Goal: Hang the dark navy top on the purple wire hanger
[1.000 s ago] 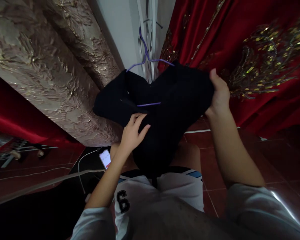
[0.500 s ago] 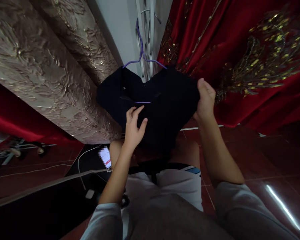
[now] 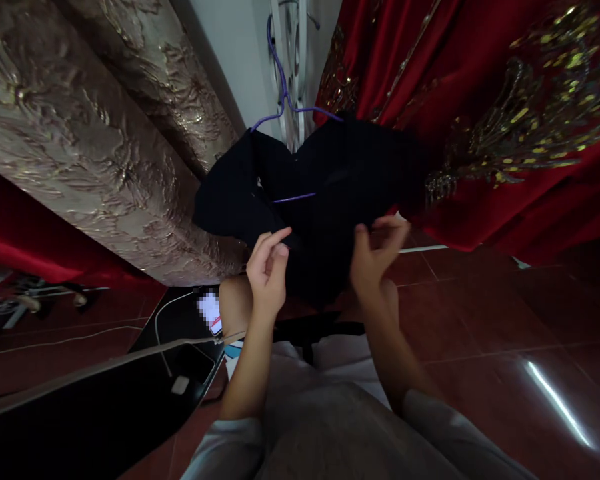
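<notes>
A dark navy shirt hangs in front of me on a purple wire hanger; the hanger's lower bar shows through the neck opening. My left hand pinches the fabric just below that opening between thumb and index finger. At the shirt's lower right side is my right hand, thumb and fingers apart and slightly blurred. Whether it touches the cloth I cannot tell.
White metal scrollwork stands behind the hanger. A textured beige curtain is at left, a red sequinned curtain at right. A lit phone and a white charger lie on a black surface beside my leg.
My right hand has let go of the shirt's right sleeve and moved down and inward. The left hand has closed from spread fingers to a pinch on the cloth. The shirt has shifted slightly.
</notes>
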Demonstrator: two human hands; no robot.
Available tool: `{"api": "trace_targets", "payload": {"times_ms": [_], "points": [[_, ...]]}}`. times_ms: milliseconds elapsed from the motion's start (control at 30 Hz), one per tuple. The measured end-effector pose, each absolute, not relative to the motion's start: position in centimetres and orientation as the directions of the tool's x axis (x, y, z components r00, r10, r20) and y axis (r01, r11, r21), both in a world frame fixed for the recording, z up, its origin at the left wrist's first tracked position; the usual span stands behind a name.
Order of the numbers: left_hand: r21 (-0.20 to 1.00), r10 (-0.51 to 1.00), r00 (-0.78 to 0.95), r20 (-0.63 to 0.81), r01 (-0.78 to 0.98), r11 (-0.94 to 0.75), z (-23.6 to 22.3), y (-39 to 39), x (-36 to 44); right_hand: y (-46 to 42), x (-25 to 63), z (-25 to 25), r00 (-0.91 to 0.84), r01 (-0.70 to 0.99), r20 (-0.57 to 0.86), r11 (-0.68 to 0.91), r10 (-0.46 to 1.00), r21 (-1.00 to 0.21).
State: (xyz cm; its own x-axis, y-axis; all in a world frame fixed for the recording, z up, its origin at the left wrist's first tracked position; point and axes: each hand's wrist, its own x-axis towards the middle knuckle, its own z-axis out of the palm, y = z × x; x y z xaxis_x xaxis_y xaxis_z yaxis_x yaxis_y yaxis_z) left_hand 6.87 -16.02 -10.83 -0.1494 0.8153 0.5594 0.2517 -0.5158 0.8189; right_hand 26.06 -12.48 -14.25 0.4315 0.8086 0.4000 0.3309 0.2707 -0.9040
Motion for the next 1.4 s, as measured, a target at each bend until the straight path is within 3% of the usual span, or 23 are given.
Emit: {"api": "trace_targets", "payload": {"times_ms": [167,233,433,533,600,667,800,1033,1233,1400], "points": [[0.827,0.834,-0.035,0.551,0.152,-0.540,-10.0,-17.0,9.0,-13.8,20.6,-17.9,0.124,-0.002,-0.008,-0.008,0.992,-1.000],[0.842,0.846,-0.058,0.530,0.150,-0.517,-10.8,-16.9,9.3,-14.0,19.6,-18.1,0.097,-0.110,-0.063,-0.052,0.993,-0.993],[0.922,0.872,-0.299,0.387,0.151,-0.357,-18.4,-17.5,8.5,-16.0,18.9,-19.0,0.023,-0.214,-0.144,-0.136,0.989,-0.967],[0.964,0.951,-0.175,0.257,0.113,-0.239,-21.0,-17.8,7.9,-16.7,18.9,-19.6,0.002,-0.239,-0.184,-0.178,0.983,-0.955],[0.973,0.978,-0.006,0.207,0.103,-0.205,-21.1,-17.8,7.6,-16.8,19.1,-19.5,-0.007,-0.212,-0.180,-0.177,0.984,-0.961],[0.967,0.976,0.052,0.212,0.130,-0.217,-20.4,-17.7,7.4,-16.7,19.4,-19.1,-0.024,-0.161,-0.155,-0.157,0.988,-0.974],[0.937,0.956,-0.045,0.289,0.216,-0.273,-19.4,-17.9,7.5,-17.3,20.0,-17.9,-0.057,-0.119,-0.085,-0.091,0.995,-0.989],[0.924,0.931,-0.144,0.336,0.239,-0.297,-20.4,-18.3,8.5,-17.1,20.0,-16.1,-0.116,-0.202,-0.079,-0.101,0.990,-0.974],[0.892,0.888,-0.202,0.414,0.284,-0.351,-23.2,-16.3,11.8,-10.3,19.2,-6.7,0.056,-0.244,0.151,0.160,0.987,-0.956],[0.843,0.884,0.021,0.468,0.289,-0.453,-20.7,-13.3,11.8,-7.6,19.5,-1.0,0.076,-0.254,0.308,0.317,0.948,-0.914]]}}
